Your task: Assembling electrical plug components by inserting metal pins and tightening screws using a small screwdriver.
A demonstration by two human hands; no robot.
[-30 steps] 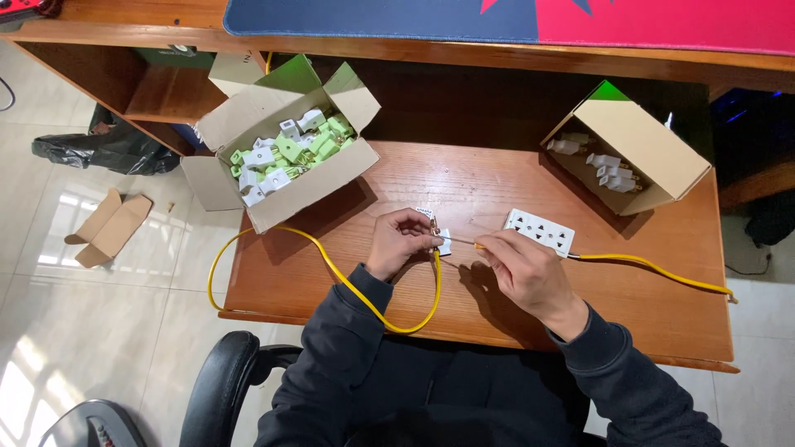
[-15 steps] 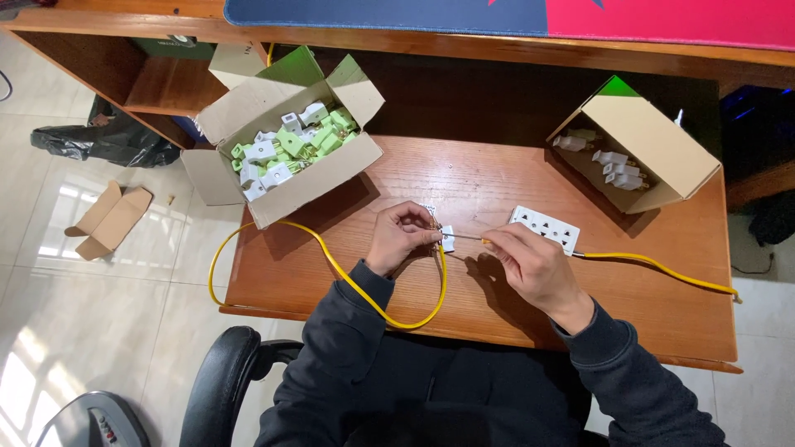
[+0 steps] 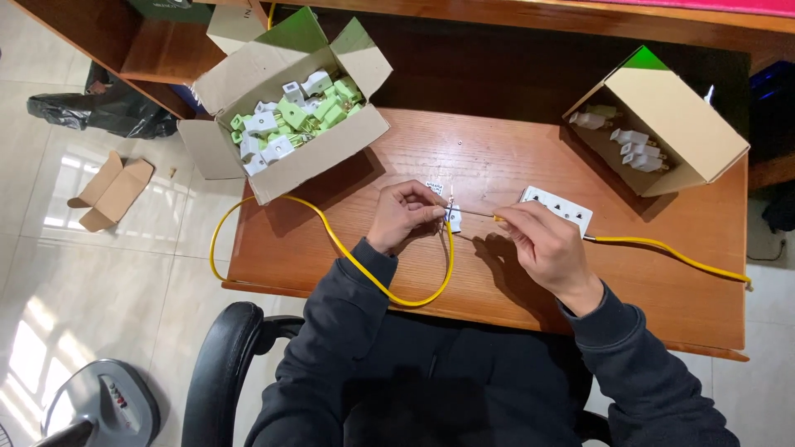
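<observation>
The left hand (image 3: 403, 217) rested on the reddish, grained wooden table (image 3: 497, 157), its fingers pinched together on a small white plastic plug part (image 3: 453, 218) that sat near the middle of the tabletop. The right hand (image 3: 542, 244) lay just beside it, fingers closed around a thin screwdriver-like tool with a slim metal shaft (image 3: 476, 213), whose tip met the plug part. A glossy yellow rubber-coated cable (image 3: 364, 269) ran up to the plug part, curved in a loop toward the near table edge and passed over the left edge toward the floor. Just behind the right hand lay a flat white rectangular plastic socket strip (image 3: 559, 207), and a second stretch of yellow cable (image 3: 671, 252) trailed from it to the right edge. At the far left corner stood an open brown cardboard box (image 3: 331, 157), flaps splayed and partly overhanging the table, heaped with small white and pale green plastic plug parts (image 3: 290, 120). At the far right stood a second open cardboard box (image 3: 679, 120), tilted on its side, with a few white plastic plugs (image 3: 633, 149) inside. Bare smooth wood lay open between the two boxes and along the near right side. A black padded office chair (image 3: 224, 364) stood at the near edge, above pale glossy floor tiles (image 3: 74, 290) where a flattened piece of cardboard (image 3: 112, 190) lay.
</observation>
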